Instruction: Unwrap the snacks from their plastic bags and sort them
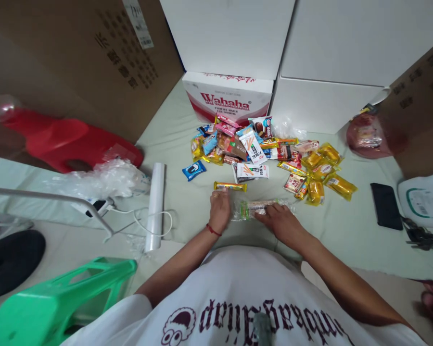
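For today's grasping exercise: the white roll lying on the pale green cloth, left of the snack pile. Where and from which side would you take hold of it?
Grip the white roll around its middle, coming from above with fingers across its width. It lies flat as a long narrow cylinder, running away from the person, so a mid-length hold should keep it balanced. Its near end lies close to the white cable, so stay off that end. The left hand is nearer to it.
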